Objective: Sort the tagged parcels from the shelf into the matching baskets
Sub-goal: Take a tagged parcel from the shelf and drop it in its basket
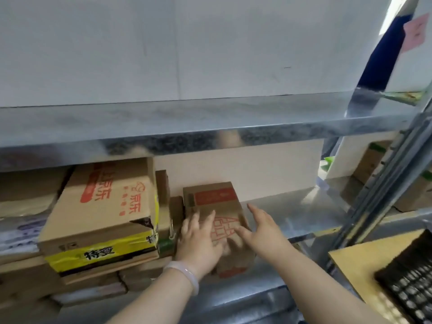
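A small brown cardboard parcel (216,202) with red print lies on the metal shelf (292,213), its long side running away from me. My left hand (198,242) lies on its top near the left edge, fingers spread and fairly straight. My right hand (261,228) rests against the parcel's right side and top, fingers extended, thumb over the top. The near part of the parcel is blurred. No tag is readable on it.
Left of the parcel a stack of cardboard boxes (102,213) with yellow tape fills the shelf. An upper shelf board (187,122) hangs close above. A shelf upright (383,188) stands at right, with a dark basket (411,279) and more boxes (371,164) beyond.
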`<state>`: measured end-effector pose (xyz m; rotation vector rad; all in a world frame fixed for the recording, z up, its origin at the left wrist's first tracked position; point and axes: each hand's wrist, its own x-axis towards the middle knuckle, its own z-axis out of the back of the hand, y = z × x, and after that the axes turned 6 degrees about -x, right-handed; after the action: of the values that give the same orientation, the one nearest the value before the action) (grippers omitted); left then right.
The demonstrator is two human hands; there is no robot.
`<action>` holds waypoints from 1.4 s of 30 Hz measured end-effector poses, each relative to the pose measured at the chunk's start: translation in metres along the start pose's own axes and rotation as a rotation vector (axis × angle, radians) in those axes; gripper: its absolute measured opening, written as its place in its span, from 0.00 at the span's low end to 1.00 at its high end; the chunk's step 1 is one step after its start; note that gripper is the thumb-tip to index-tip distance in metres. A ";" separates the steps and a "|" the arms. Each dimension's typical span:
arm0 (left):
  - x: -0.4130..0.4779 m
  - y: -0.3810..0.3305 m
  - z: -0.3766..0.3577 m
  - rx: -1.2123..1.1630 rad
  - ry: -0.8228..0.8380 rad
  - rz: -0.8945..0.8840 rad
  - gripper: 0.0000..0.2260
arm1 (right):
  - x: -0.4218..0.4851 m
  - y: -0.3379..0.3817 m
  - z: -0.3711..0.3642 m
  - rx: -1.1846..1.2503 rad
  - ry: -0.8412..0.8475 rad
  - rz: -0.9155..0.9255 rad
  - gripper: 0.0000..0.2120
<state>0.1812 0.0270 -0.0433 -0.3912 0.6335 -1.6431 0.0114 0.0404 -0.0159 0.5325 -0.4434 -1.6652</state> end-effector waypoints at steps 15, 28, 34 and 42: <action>0.005 -0.023 -0.016 -0.014 -0.111 0.275 0.34 | 0.046 -0.036 -0.016 0.397 0.250 -0.097 0.26; -0.083 -0.073 -0.007 -0.277 -0.245 0.018 0.39 | -0.095 -0.039 0.049 0.610 -0.113 -0.037 0.31; -0.170 -0.085 0.025 -0.408 -0.318 -0.156 0.39 | -0.188 -0.009 0.072 0.710 -0.332 0.082 0.16; -0.278 -0.058 0.102 -0.461 -0.546 -0.226 0.38 | -0.258 0.066 0.068 0.826 -0.285 0.324 0.15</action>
<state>0.2429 0.2850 0.1000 -1.2373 0.5554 -1.4924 0.0577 0.2842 0.1017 0.7682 -1.3789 -1.1968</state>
